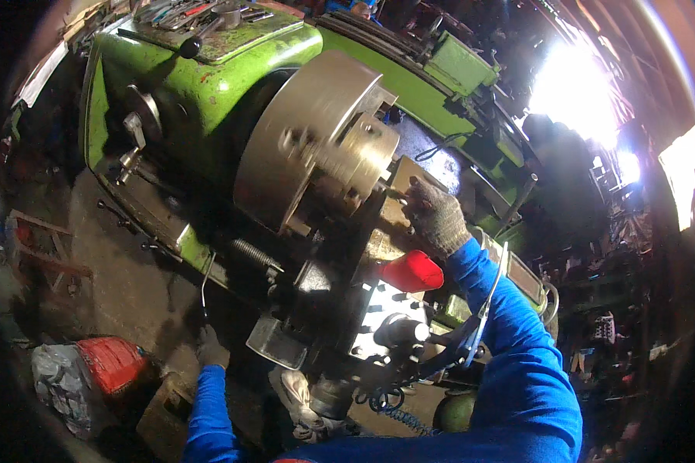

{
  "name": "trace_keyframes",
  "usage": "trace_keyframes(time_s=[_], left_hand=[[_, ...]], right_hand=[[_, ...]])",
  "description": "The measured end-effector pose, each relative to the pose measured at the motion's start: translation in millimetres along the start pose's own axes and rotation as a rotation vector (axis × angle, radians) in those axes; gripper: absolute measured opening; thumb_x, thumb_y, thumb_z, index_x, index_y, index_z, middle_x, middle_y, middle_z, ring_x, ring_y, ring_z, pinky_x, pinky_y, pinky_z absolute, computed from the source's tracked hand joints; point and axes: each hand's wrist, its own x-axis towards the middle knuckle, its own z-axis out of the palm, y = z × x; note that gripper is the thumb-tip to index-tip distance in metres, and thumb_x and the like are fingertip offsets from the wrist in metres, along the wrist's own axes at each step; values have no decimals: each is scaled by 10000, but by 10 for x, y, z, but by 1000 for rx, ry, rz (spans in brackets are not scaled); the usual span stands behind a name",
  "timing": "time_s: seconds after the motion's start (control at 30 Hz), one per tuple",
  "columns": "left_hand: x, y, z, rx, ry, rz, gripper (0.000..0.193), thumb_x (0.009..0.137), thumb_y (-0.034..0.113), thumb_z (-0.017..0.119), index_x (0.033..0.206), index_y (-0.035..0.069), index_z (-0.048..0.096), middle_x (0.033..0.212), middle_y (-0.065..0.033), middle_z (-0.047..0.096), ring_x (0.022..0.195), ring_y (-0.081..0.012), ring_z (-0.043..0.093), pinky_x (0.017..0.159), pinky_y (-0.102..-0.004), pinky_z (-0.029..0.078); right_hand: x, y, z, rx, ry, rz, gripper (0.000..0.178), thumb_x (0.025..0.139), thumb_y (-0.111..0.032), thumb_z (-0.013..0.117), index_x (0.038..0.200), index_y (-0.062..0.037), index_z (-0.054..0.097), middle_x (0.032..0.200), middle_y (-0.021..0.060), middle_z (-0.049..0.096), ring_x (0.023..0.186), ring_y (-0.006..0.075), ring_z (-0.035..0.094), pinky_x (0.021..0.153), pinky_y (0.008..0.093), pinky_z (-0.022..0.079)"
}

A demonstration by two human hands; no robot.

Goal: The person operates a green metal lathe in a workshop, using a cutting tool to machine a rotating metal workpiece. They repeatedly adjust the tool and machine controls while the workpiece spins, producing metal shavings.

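Observation:
A green lathe carries a large metal chuck (309, 116), its face blurred as if turning. A cylindrical metal workpiece (371, 150) with holes in it sits in the chuck's jaws. My right hand (434, 216), in a grey knitted glove, is beside the workpiece's end face. Its fingers are closed around something short and thin that points at the metal; what it is cannot be made out. Down at the left, my gloved left hand (213, 349) is in shadow. It is closed at the lower end of a thin bent lever (205, 285) on the lathe's front.
Below my right hand is a red plastic scoop-like piece (411, 272) by the bolted tool post (398, 330). A coiled hose (400, 409) hangs near my body. Hand tools (197, 14) lie on the headstock. A red and grey bag (112, 363) stands lower left.

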Motion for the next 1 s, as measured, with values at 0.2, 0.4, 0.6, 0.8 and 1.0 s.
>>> trace_keyframes(time_s=[0.2, 0.4, 0.6, 0.8, 1.0], left_hand=[[246, 154, -280, -191, 177, -34, 803, 997, 402, 604, 1633, 57, 258, 1622, -244, 378, 1403, -482, 468, 1144, -539, 408], [1434, -67, 232, -493, 179, -127, 806, 967, 512, 621, 1595, 77, 368, 1501, -255, 533, 1321, -460, 558, 1123, -510, 436], [2013, -427, 380, -1499, -272, -238, 360, 910, 562, 714, 998, 212, 705, 822, -52, 664, 762, -249, 660, 766, -504, 540], [1243, 569, -992, -1885, -323, 11, 353, 925, 582, 684, 992, 238, 646, 803, 36, 613, 769, -190, 640, 716, -400, 522], [751, 862, -1689, -2004, -258, -121, 472, 945, 655, 592, 1108, 216, 650, 886, -9, 647, 870, -217, 651, 756, -414, 554]], right_hand=[[-4, -66, 48, -119, -68, -139, 428, 852, -350, 758, 1169, -84, 651, 915, 181, 706, 775, 397, 700, 679, 507, 558], [517, 640, -20, 514, 3, 526, 273, 861, -168, 691, 1087, -20, 728, 837, 154, 726, 734, 319, 715, 633, 404, 562], [1065, 1463, 296, -23, -296, -165, 159, 879, -133, 643, 992, -59, 728, 823, 116, 716, 656, 240, 656, 610, 392, 520], [1047, 1576, 632, 36, -483, 13, 129, 901, -141, 661, 995, -78, 722, 839, 99, 732, 666, 237, 672, 621, 389, 527], [1280, 1286, 616, 166, -434, 111, 157, 865, -207, 695, 982, -110, 736, 851, 132, 723, 741, 280, 689, 685, 426, 535]])
